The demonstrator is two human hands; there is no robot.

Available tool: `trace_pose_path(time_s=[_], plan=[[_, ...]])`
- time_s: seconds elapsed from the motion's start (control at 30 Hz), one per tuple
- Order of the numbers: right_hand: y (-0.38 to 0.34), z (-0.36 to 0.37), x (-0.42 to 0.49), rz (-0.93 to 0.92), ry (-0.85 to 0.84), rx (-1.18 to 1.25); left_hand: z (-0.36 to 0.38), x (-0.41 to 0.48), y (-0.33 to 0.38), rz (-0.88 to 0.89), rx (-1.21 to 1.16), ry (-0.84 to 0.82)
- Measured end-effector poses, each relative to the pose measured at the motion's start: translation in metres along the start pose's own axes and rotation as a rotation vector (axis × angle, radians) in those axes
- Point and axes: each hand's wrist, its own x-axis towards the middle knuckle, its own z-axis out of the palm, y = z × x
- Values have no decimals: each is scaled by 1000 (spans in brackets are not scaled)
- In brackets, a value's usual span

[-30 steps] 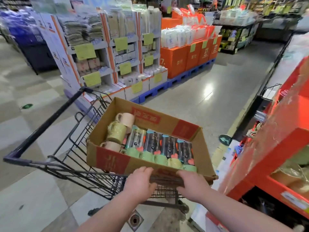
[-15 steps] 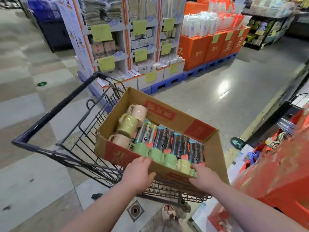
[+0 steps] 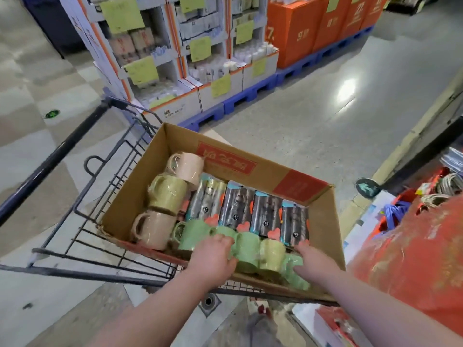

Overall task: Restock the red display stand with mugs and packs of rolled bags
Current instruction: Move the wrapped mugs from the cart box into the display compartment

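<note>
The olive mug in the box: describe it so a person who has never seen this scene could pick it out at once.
Find the cardboard box resting on the wire cart. Along its left wall three mugs lie in a column, and the olive mug is the middle one. It alone there is green, between the far beige mug and the near beige mug.

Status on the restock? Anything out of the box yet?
Done: no placing visible; the cardboard box sits on the cart beside the red display stand. In hand: the left hand lies on the green mugs, grip blurred; the right hand reaches in, fingers straight. Left: the green mugs, the other mugs and four packs of rolled bags all lie in the box.
</note>
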Motion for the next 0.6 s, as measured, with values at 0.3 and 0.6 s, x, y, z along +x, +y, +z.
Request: trace_pose_path(time_s=[0.3,0.6], plan=[[37,13,50,55,-175,63,26,66,27,21,24,-217],[56,35,101,54,-267,101,54,111,42,10,-31,-382]])
